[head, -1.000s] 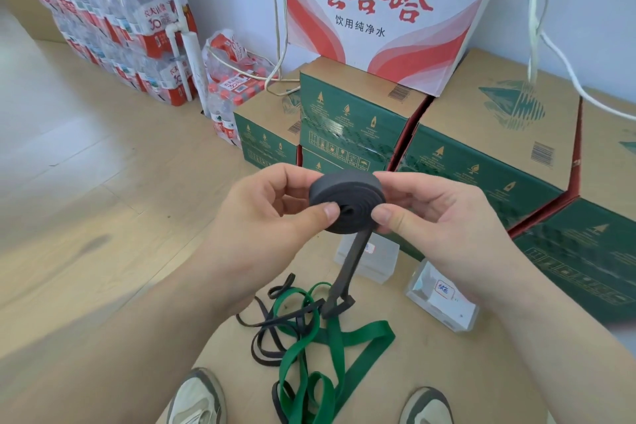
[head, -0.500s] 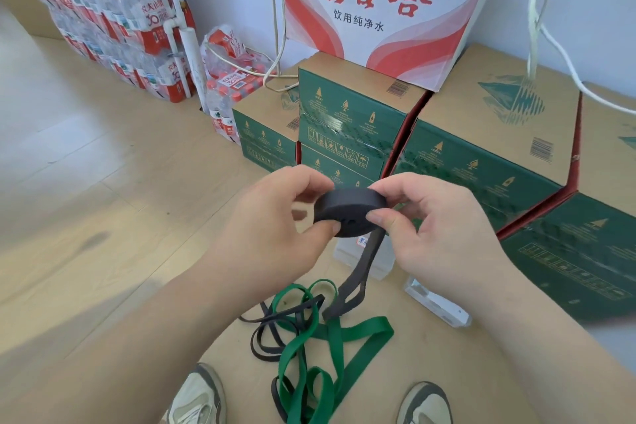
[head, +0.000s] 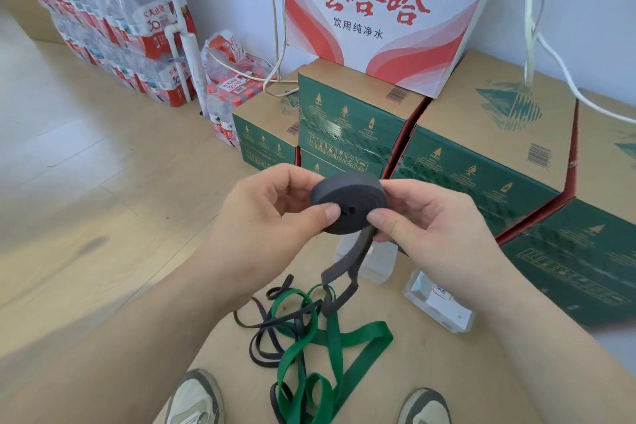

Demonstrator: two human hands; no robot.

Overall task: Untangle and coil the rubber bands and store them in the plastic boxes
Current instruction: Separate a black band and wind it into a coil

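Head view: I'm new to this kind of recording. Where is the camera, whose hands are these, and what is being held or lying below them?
There is no machine here. The camera sits on a person's head and looks forward and down, so you see their own arms. The left hand and right hand together pinch a dark grey band coil, with its loose tail hanging down. Below, on a cardboard sheet, a green band lies tangled with a thin black band. A clear plastic box and a labelled box sit nearby. The person's shoes show at the bottom edge, and green cartons stand behind.
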